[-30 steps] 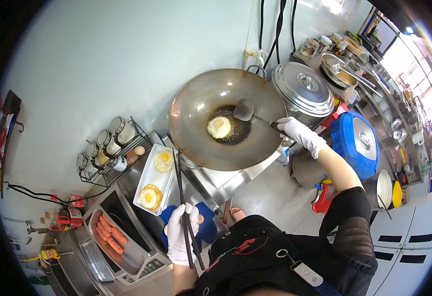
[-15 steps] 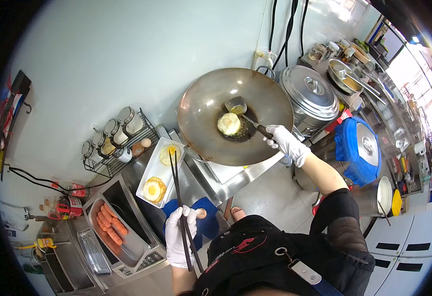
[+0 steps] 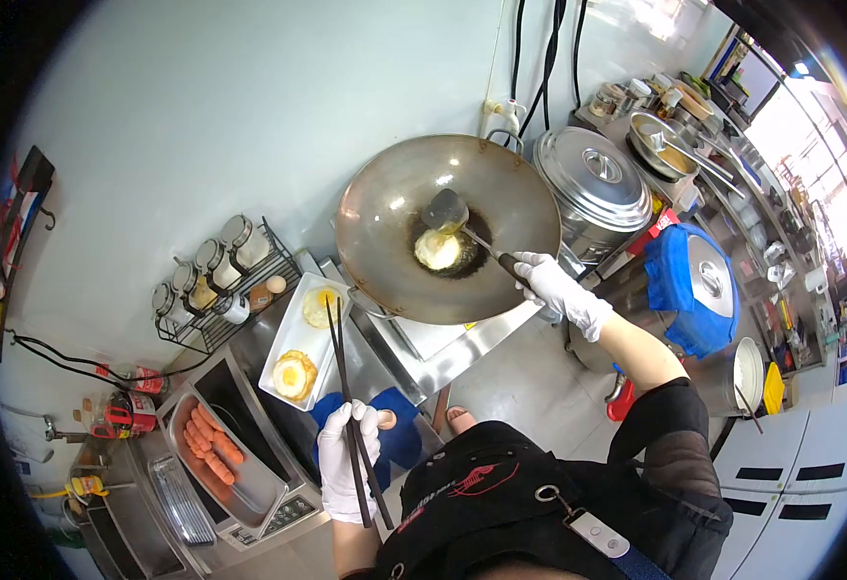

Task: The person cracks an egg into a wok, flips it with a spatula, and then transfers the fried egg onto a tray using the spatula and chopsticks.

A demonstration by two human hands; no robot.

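A tray of orange sausages (image 3: 213,452) lies left of the left hand (image 3: 346,462), whose gloved fingers (image 3: 361,422) clench a pair of long dark chopsticks (image 3: 344,398) — tips over a white plate (image 3: 289,340) bearing two fried eggs. Beyond it stands a wire rack of jars (image 3: 213,280). Right of that hand, the wok (image 3: 448,227) holds a pale fried egg (image 3: 437,248) in dark oil. The right hand (image 3: 555,287) grips a spatula (image 3: 452,217) by its handle — blade just beyond the egg. Further right sit a lidded steel pot (image 3: 594,181) and a blue-wrapped pot (image 3: 697,285).
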